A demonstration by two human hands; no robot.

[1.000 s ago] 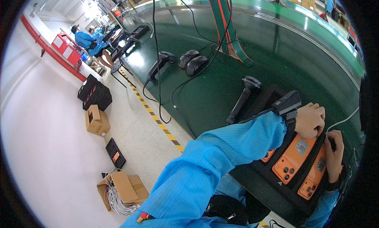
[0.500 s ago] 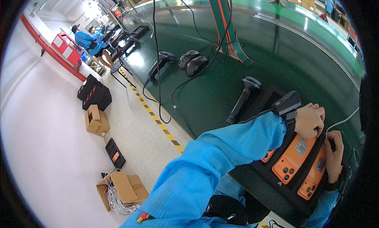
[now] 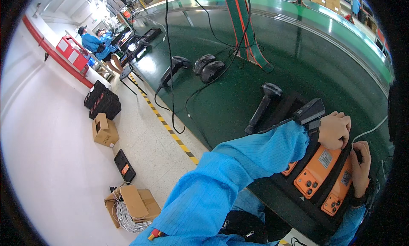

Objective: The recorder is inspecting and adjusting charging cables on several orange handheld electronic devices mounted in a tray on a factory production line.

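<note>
Left hand [image 3: 333, 132] was curled, knuckles up, at the far end of the middle orange phone [image 3: 313, 173]; fingertips were tucked under, so I couldn't tell if it gripped anything. Right hand [image 3: 362, 167] was just beside it, bent over the right-hand orange phone [image 3: 337, 194], thumb and fingers close together. White cable [image 3: 371, 130] came in from beyond the right hand and ended at its fingertips; looked pinched there, but too small to confirm.

Both phones lay back up, camera bumps on the near side of the hands, a printed label on each back. Third orange phone [image 3: 289, 168] was to the left of these, mostly under the left sleeve [image 3: 226, 169]. All three sat in a black tray [image 3: 303, 199] below the hands, slots side by side, on the green bench [image 3: 230, 105].

Black boxy device [image 3: 310, 111] was at the left wrist, with a lead running back along the sleeve. Dark band [image 3: 360, 201] showed at the right wrist.

Black handheld scanner [image 3: 264, 106] lay left of the left hand, just beyond the forearm. Second scanner [image 3: 172, 71] and a rounded black item [image 3: 211, 70] were further left and well apart from both hands. Green post [image 3: 238, 24] with red edging stood beyond them.

Far left of the hands, on the floor: open carton [image 3: 135, 203] with bundled white cables, smaller carton [image 3: 105, 131], black crates [image 3: 102, 100]. Two co-workers [image 3: 94, 44] in blue were at the far end of the bench.
</note>
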